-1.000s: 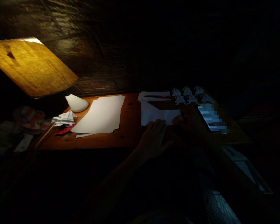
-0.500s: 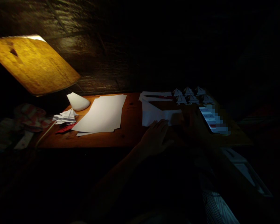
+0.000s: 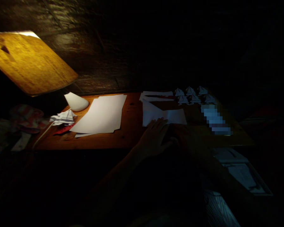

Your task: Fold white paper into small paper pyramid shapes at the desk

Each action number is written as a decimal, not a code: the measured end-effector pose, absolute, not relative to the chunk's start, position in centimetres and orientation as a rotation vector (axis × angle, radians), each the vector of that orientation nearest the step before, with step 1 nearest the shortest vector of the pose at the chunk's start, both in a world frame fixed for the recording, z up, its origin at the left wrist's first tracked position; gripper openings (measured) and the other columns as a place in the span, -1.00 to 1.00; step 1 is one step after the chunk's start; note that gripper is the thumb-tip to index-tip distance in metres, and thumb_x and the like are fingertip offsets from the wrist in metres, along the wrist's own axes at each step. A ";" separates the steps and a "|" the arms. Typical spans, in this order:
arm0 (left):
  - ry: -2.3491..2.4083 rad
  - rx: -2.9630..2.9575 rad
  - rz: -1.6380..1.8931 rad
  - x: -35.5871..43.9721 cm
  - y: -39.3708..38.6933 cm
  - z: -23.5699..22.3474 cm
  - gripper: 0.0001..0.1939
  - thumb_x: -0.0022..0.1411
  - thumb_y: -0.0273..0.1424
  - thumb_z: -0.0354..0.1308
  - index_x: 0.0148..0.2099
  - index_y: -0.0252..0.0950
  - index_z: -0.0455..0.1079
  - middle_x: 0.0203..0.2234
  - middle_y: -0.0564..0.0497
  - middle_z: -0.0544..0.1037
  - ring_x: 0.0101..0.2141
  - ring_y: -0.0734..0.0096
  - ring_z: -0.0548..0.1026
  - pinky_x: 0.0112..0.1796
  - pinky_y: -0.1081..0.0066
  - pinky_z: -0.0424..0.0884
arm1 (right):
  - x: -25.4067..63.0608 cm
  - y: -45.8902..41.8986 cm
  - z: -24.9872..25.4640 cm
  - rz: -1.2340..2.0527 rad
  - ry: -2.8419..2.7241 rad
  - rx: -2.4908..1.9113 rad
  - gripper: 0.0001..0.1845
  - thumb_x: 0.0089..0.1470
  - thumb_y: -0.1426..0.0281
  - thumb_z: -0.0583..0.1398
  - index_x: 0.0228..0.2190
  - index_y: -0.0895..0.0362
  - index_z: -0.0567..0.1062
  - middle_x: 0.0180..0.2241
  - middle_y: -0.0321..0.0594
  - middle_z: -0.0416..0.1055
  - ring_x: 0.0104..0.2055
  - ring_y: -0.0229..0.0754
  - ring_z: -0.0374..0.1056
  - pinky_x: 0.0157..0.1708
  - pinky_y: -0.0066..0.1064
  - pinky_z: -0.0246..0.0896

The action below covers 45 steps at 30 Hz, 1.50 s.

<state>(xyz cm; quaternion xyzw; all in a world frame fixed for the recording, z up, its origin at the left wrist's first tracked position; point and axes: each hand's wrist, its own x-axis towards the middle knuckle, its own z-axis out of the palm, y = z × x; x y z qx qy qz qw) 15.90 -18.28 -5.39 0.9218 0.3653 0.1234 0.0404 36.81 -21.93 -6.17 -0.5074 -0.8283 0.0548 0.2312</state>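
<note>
A sheet of white paper [image 3: 152, 112] with folds in it lies on the wooden table [image 3: 130, 132], one corner raised on its left side. My left hand [image 3: 155, 134] rests flat on its near edge, fingers stretched out and pointing away from me. Close by on the right, my right hand [image 3: 183, 135] is at the paper's near right edge. Deep shadow hides its fingers, so I cannot make out their shape or whether they grip the paper.
Left of the hands lies a stack of blank sheets [image 3: 103, 113], beside a lamp [image 3: 77, 102]. Several folded paper figures [image 3: 194, 98] stand at the back right, behind a lit phone [image 3: 215, 119]. Paper strips [image 3: 156, 94] lie at the back. Below right is a pale box [image 3: 243, 171].
My right hand has moved left and nearer to me, from the paper's right end to its near edge beside my left hand. The paper's right part now shows more fully.
</note>
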 end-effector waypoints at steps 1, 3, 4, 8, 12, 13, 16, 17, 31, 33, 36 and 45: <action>1.128 2.825 0.377 15.8 -18.3 -5.3 -0.29 0.42 -0.03 0.07 0.42 -0.35 0.12 0.44 -0.24 0.14 0.44 -0.08 0.05 0.41 -0.09 -0.07 | 37.0 -21.9 -6.1 0.149 -2.272 -1.411 -0.55 0.36 0.26 0.09 0.18 0.14 0.45 0.19 0.03 0.43 0.18 0.12 0.36 0.17 0.01 0.32; 1.141 2.827 0.366 15.6 -18.3 -5.2 -0.29 0.42 -0.01 0.09 0.40 -0.35 0.16 0.43 -0.24 0.15 0.44 -0.11 0.04 0.40 -0.09 -0.05 | 37.5 -21.8 -6.1 0.150 -2.258 -1.451 -0.56 0.36 0.22 0.10 0.16 0.13 0.47 0.18 0.03 0.43 0.14 0.11 0.38 0.13 -0.02 0.35; 1.143 2.830 0.359 15.6 -18.3 -5.2 -0.29 0.41 0.00 0.09 0.39 -0.35 0.17 0.43 -0.24 0.16 0.44 -0.11 0.04 0.40 -0.09 -0.04 | 37.7 -21.8 -6.2 0.150 -2.246 -1.472 -0.56 0.36 0.21 0.10 0.15 0.12 0.48 0.17 0.03 0.43 0.12 0.10 0.39 0.11 -0.03 0.36; 1.144 2.841 0.347 15.6 -18.4 -5.2 -0.27 0.41 0.02 0.09 0.39 -0.37 0.17 0.43 -0.25 0.16 0.44 -0.12 0.04 0.40 -0.08 -0.05 | 38.4 -21.7 -6.5 0.128 -2.196 -1.516 -0.56 0.37 0.20 0.07 0.12 0.13 0.51 0.12 0.03 0.45 0.10 0.09 0.40 0.09 -0.04 0.34; 1.155 2.854 0.343 15.6 -18.3 -5.4 -0.26 0.42 0.03 0.08 0.39 -0.40 0.19 0.43 -0.26 0.15 0.44 -0.13 0.03 0.41 -0.08 -0.07 | 38.7 -21.7 -6.7 0.060 -2.159 -1.541 -0.55 0.37 0.18 0.06 0.09 0.16 0.51 0.08 0.04 0.48 0.08 0.12 0.40 0.08 -0.04 0.30; 1.152 2.857 0.346 15.6 -18.3 -5.4 -0.27 0.42 0.03 0.07 0.39 -0.40 0.19 0.43 -0.25 0.15 0.44 -0.13 0.03 0.41 -0.08 -0.08 | 38.7 -21.6 -6.6 0.038 -2.151 -1.553 -0.56 0.37 0.18 0.07 0.09 0.16 0.51 0.06 0.04 0.49 0.07 0.12 0.39 0.09 -0.03 0.29; 1.111 2.870 0.349 15.7 -18.2 -5.4 -0.28 0.43 0.01 0.06 0.41 -0.37 0.15 0.44 -0.22 0.15 0.44 -0.09 0.04 0.41 -0.08 -0.09 | 38.8 -21.6 -6.3 -0.014 -2.163 -1.585 -0.57 0.35 0.18 0.09 0.06 0.15 0.53 0.02 0.04 0.51 0.05 0.15 0.38 0.10 0.00 0.26; 1.091 2.875 0.345 15.7 -18.2 -5.3 -0.28 0.44 0.00 0.05 0.42 -0.37 0.13 0.44 -0.22 0.14 0.44 -0.07 0.03 0.41 -0.07 -0.10 | 38.8 -21.6 -6.2 -0.026 -2.176 -1.586 -0.57 0.34 0.18 0.10 0.06 0.15 0.53 0.02 0.04 0.52 0.06 0.16 0.38 0.10 0.01 0.26; 1.135 2.872 0.364 15.6 -18.4 -5.2 -0.27 0.41 0.04 0.07 0.40 -0.34 0.20 0.45 -0.22 0.12 0.43 -0.13 0.05 0.40 -0.13 -0.08 | 38.0 -21.5 -6.8 0.069 -2.275 -1.499 -0.48 0.32 0.15 0.14 0.19 0.14 0.44 0.19 0.06 0.41 0.11 0.15 0.38 0.07 0.01 0.34; 1.138 2.891 0.354 15.7 -18.4 -5.1 -0.27 0.41 0.04 0.08 0.41 -0.33 0.20 0.45 -0.22 0.11 0.43 -0.16 0.05 0.40 -0.15 -0.08 | 37.9 -21.5 -6.6 0.035 -2.296 -1.511 -0.50 0.31 0.14 0.15 0.15 0.15 0.47 0.18 0.06 0.42 0.11 0.17 0.37 0.08 0.01 0.32; 1.121 2.907 0.362 15.9 -18.4 -5.1 -0.28 0.40 0.04 0.10 0.42 -0.27 0.21 0.45 -0.20 0.11 0.43 -0.13 0.04 0.39 -0.15 -0.07 | 37.9 -21.4 -6.6 -0.004 -2.303 -1.517 -0.53 0.31 0.17 0.16 0.13 0.14 0.49 0.15 0.06 0.44 0.10 0.18 0.36 0.08 0.01 0.31; 1.196 2.877 0.453 14.9 -18.1 -4.6 -0.37 0.37 0.05 0.14 0.33 -0.17 0.36 0.43 -0.17 0.16 0.43 -0.14 0.03 0.38 -0.20 -0.02 | 38.1 -21.4 -6.4 0.000 -2.309 -1.517 -0.49 0.30 0.13 0.16 0.17 0.11 0.47 0.15 0.03 0.46 0.12 0.18 0.37 0.10 0.03 0.29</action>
